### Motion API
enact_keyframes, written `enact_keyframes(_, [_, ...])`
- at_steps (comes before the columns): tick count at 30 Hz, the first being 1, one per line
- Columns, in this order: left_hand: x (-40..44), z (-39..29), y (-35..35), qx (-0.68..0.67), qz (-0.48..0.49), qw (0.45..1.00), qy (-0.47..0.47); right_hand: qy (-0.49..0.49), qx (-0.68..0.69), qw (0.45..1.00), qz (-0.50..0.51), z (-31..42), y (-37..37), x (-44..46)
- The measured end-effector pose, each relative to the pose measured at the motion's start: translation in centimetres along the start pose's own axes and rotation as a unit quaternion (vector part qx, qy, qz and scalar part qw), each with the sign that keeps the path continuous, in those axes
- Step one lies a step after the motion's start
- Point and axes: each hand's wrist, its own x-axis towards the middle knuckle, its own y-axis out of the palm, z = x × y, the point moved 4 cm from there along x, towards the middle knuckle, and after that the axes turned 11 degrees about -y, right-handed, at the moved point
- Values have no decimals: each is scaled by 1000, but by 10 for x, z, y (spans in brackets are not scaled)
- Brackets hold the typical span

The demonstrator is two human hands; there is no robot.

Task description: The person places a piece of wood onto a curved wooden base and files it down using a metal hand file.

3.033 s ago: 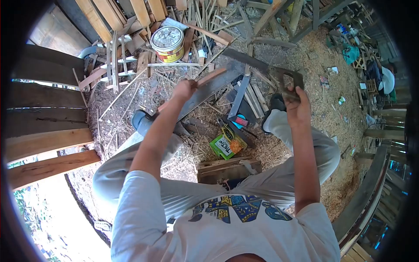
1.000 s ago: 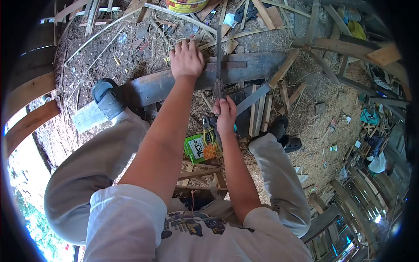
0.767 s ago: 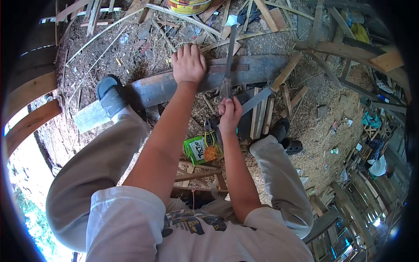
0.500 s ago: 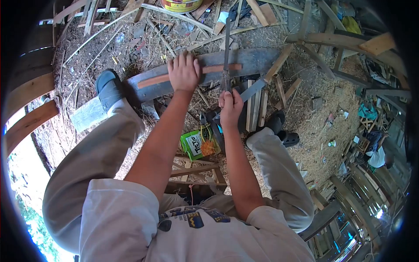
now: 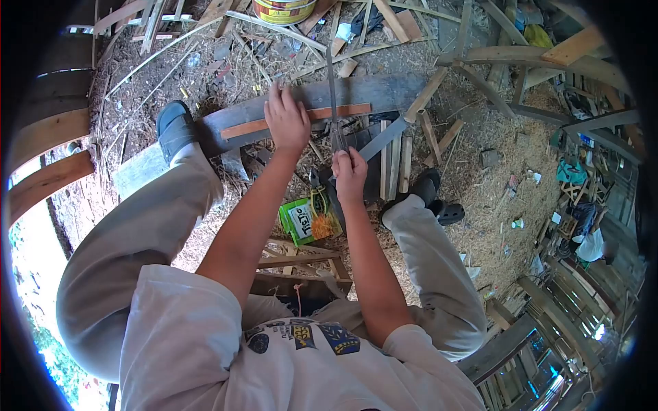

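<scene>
My left hand (image 5: 287, 122) is over a thin reddish wood strip (image 5: 247, 129), its fingers stretched out toward the far side. I cannot tell whether the palm presses on it. That strip lies along a long grey plank (image 5: 378, 89). In my right hand (image 5: 349, 172) is the handle of a long, narrow-bladed tool (image 5: 331, 82), its dark blade seen edge-on and crossing above the strip and plank. Close by the right hand, a flat grey metal blade (image 5: 384, 139) slants across short wood pieces. Pliers (image 5: 317, 188) with yellow handles rest by a green packet (image 5: 296, 220).
My shod left foot (image 5: 175, 127) rests on the plank's left end. Wood offcuts and shavings litter the ground. A yellow bucket (image 5: 284, 12) stands at the top, a curved wooden frame (image 5: 507, 56) at the upper right. Another person (image 5: 591, 245) sits far right.
My left hand has shifted slightly, with its fingers now more spread and less flat. The right hand and the bladed tool have moved a little left, and the view has shifted slightly.
</scene>
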Motion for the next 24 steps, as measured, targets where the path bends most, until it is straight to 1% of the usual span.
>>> enact_keyframes(2, [13,-6,-9,13,-2,1000,11,-11,-11,999,40,4,-2,-1])
enact_keyframes(4, [25,1,-3,33,8,999,41,-15,2,999,45,-6,-7,0])
enact_keyframes(5, [29,3,-1,34,5,999,41,-21,14,998,51,-11,-9,3])
enact_keyframes(7, [36,5,6,123,33,989,71,-16,26,999,41,-10,-7,3])
enact_keyframes(9, [42,-1,15,141,27,988,61,-13,47,998,32,-11,0,4])
enact_keyframes(11, [52,-6,16,109,22,993,47,-20,30,999,12,-12,-2,5])
enact_keyframes(13, [56,-5,20,116,37,991,46,-17,23,999,19,-14,-2,8])
enact_keyframes(15, [54,-7,24,165,49,985,17,-17,20,999,21,-12,-3,11])
enact_keyframes(16, [53,-10,25,192,31,981,11,-9,26,999,18,-11,-3,12])
enact_keyframes(17, [53,-12,27,190,33,981,12,-9,24,1000,16,-11,-3,13])
enact_keyframes(19, [56,-20,24,143,30,989,9,-4,31,1000,6,-15,-5,13])
enact_keyframes(21, [59,-20,33,149,6,989,25,3,50,999,0,-24,-5,12])
enact_keyframes(24, [62,-27,41,144,31,989,-1,-8,8,1000,-3,-30,-8,10])
